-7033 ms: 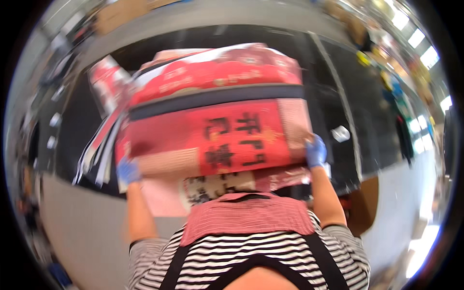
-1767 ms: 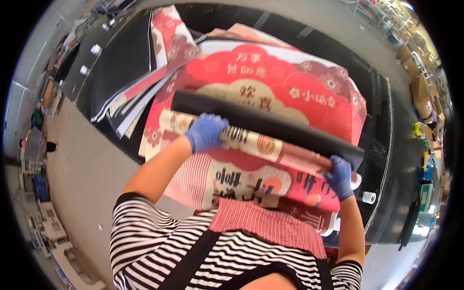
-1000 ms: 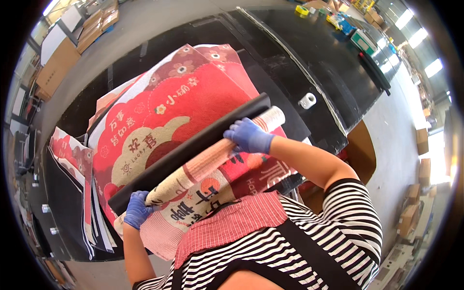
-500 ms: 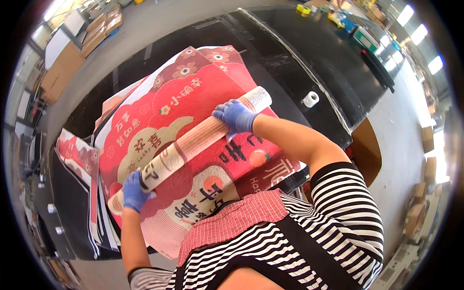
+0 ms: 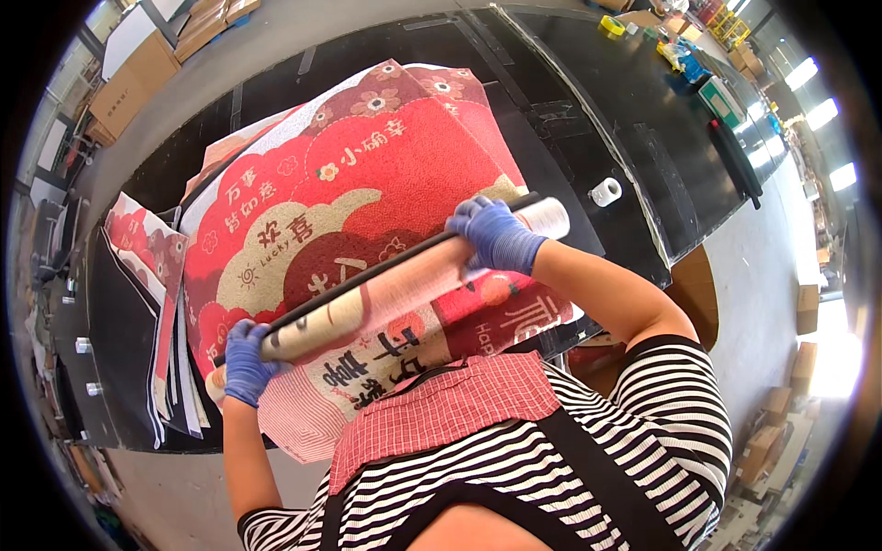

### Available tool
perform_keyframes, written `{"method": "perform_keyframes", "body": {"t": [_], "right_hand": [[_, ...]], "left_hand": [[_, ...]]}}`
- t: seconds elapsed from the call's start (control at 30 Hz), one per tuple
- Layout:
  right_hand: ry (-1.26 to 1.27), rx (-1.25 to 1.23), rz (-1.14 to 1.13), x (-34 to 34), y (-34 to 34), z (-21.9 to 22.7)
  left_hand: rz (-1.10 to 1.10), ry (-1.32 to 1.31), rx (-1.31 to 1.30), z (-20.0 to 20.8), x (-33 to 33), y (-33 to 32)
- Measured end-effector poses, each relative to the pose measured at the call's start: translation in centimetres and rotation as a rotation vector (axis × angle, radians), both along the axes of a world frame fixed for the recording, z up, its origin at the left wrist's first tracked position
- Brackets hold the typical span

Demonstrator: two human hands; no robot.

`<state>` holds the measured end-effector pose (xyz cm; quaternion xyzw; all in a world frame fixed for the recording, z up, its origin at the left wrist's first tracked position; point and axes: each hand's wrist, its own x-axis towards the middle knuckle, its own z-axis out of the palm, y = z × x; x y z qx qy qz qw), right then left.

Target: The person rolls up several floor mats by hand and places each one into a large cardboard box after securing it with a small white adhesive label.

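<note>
Both gloved hands grip a rolled mat (image 5: 404, 285): left hand (image 5: 244, 361) closed around its near end, right hand (image 5: 496, 234) around its far end, above the red mats (image 5: 367, 174) stacked on the bench (image 5: 570, 101).

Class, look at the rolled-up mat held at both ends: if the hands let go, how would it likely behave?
The rolled mat would probably spring open; the left hand and right hand both clamp it. Being round, it might roll across the red mats beneath. It seems flexible, not stiff, since it curls tightly.
</note>
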<state>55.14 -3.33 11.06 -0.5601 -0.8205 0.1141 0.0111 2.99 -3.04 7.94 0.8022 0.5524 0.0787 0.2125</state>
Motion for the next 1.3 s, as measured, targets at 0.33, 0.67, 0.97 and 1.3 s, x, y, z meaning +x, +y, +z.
{"method": "perform_keyframes", "body": {"t": [0.33,0.67,0.97,1.3], "right_hand": [[-0.223,-0.061,0.109,0.3,4.2,-1.3],[-0.236,0.624,0.008,-0.6,24.1,16.2],[-0.244,1.199,0.039,0.4,21.0,34.5],[-0.230,0.163,0.197,1.7,-2.3,-3.2]], "left_hand": [[-0.034,0.351,0.134,-1.1,-0.4,2.4],[0.026,0.376,0.777,18.0,-4.2,21.4],[0.165,0.327,1.212,33.6,-3.2,19.4],[-0.191,0.354,0.231,-1.8,0.3,-2.3]]}}
